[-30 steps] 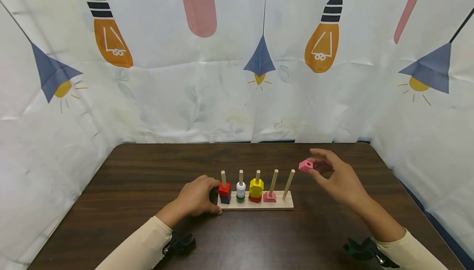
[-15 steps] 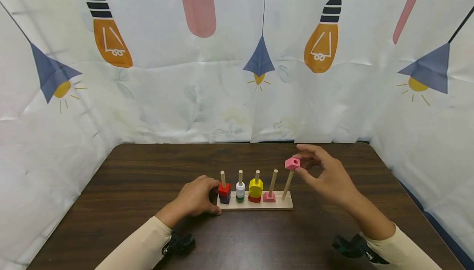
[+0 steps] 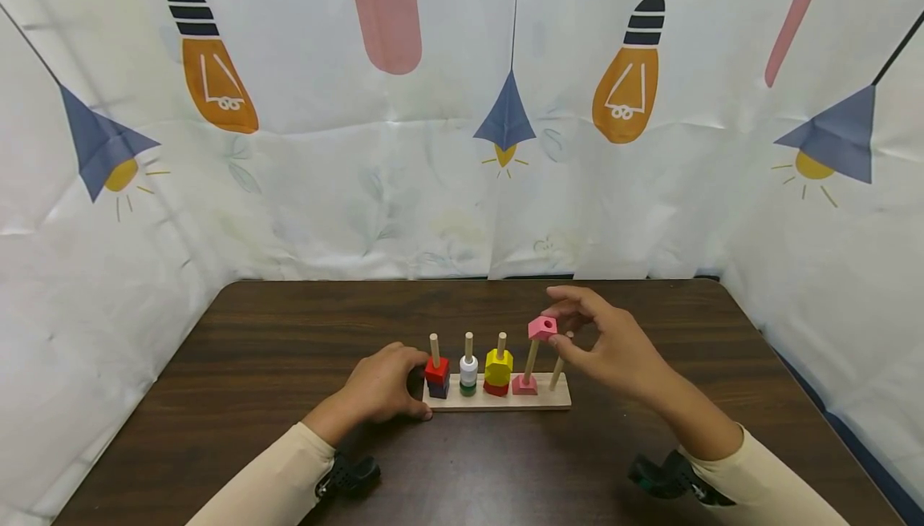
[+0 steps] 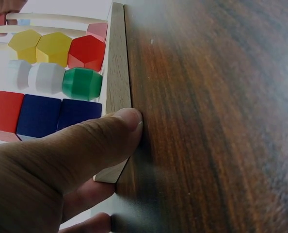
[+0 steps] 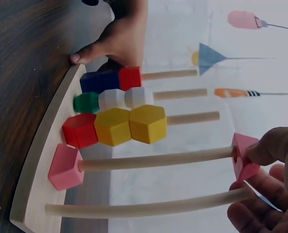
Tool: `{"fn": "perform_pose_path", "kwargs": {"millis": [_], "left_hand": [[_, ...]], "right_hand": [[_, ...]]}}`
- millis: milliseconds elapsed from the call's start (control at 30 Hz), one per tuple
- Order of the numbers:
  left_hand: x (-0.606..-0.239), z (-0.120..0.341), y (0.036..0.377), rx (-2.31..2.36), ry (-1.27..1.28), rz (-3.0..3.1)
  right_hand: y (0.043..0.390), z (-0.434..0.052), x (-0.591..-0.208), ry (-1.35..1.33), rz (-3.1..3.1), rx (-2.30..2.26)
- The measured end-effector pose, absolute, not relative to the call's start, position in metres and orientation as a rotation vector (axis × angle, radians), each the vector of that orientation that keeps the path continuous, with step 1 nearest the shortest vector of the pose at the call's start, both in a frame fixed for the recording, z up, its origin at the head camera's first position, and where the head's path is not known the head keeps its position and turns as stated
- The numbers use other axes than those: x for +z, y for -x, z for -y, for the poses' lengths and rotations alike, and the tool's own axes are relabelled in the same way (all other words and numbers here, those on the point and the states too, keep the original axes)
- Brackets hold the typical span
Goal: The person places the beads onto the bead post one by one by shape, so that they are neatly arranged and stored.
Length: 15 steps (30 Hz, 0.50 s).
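Flanking pink block — yellow stack, bare peg.

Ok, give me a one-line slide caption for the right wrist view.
Right hand pinches a pink block at the tip of the fourth peg; left hand holds the base.
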<state>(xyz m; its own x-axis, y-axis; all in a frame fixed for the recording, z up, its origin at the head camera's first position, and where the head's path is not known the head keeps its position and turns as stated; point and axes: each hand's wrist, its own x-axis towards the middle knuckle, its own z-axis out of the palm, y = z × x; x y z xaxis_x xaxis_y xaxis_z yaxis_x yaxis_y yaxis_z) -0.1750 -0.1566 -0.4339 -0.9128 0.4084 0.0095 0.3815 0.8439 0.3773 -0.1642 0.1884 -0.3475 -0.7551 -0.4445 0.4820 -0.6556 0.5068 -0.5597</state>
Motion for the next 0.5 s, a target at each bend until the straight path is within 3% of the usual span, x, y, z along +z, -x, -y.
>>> {"fn": "perform_pose_path", "kwargs": {"millis": [500], "left_hand": [[-0.435,0.156,0.176,0.578,-0.605,-2.950]], "right_hand": [[0.170,-0.180,-0.366,-0.941,2.561,1.176]]}}
